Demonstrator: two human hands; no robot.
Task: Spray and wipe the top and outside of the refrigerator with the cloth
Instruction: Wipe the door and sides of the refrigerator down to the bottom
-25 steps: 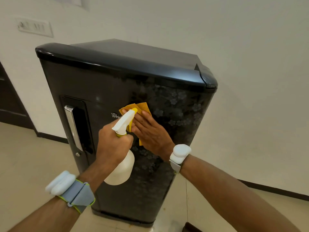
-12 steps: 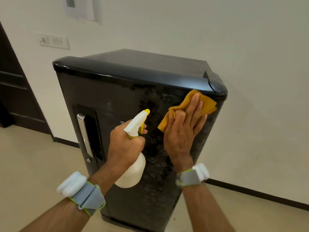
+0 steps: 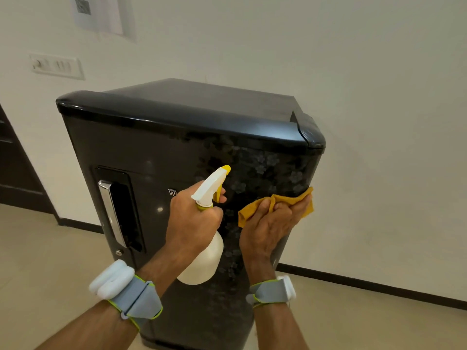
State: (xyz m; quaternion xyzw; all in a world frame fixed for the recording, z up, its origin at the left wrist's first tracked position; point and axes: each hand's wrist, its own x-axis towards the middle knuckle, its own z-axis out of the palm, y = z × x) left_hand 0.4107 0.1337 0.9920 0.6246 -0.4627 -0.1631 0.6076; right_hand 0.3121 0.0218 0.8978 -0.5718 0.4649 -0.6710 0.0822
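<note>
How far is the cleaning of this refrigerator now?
Done: no finished area is visible. In hand: the right hand presses the cloth on the refrigerator front, near its right edge; the left hand grips the spray bottle. Left: the top, and likely the sides.

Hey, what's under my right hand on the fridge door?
A bunched orange-yellow cloth lies under the right hand, held against the refrigerator door near its right edge. The door surface beneath the cloth is hidden.
</note>
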